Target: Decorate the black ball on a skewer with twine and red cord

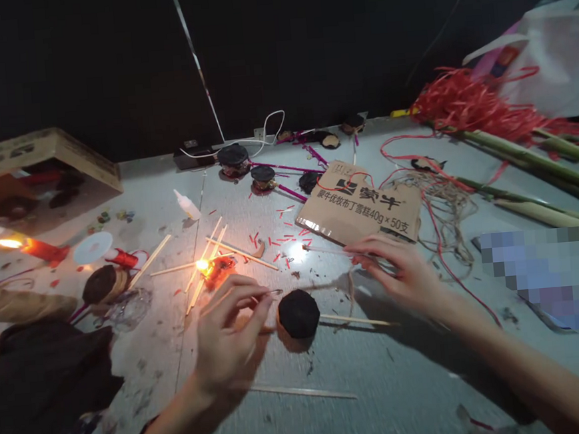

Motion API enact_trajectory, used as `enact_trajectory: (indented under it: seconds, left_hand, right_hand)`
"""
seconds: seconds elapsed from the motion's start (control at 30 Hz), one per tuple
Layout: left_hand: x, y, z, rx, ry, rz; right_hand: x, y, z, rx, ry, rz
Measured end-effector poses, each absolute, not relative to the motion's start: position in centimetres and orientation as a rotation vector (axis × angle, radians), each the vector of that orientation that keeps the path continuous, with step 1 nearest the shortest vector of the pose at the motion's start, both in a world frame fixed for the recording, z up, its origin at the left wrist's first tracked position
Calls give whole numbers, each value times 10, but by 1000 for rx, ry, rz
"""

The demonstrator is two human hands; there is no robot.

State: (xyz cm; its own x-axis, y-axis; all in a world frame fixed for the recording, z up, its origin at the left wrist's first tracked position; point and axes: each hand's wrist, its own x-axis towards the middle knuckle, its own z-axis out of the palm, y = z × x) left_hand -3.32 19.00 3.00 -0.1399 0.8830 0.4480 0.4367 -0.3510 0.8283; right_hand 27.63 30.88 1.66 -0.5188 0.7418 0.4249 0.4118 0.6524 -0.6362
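Note:
Between the thumb and fingers of my left hand (234,311) is a small thin dark piece, too small to name. My right hand (396,262) pinches a thin stick (325,249) pointing left, its dark tip by a bright spot on the table. Below and between the hands lies a small drum-shaped piece (300,314) with a black cloth top and a wooden stick (360,319) out to the right. A lit red candle (218,273) burns just beyond my left hand, among loose wooden sticks (245,252). A clear strip (303,393) lies nearer me.
A second lit red candle (46,251) is at left, near a cardboard box (64,161) and a white glue bottle (187,205). Behind are finished-looking black drums (233,160), a torn cardboard piece (363,204) and twine (442,208). Bamboo poles (531,164) and red ribbon (466,103) lie right.

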Motion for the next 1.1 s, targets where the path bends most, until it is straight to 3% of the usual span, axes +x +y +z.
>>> enact_trajectory:
  seconds: [0.3, 1.1]
  left_hand:
    - [-32, 188, -3, 1408, 1459, 1525]
    - [-31, 194, 1, 1399, 1421, 1508]
  right_hand:
    - [272, 298, -1, -842, -2234, 573]
    - [261, 279, -5, -782, -2266, 745]
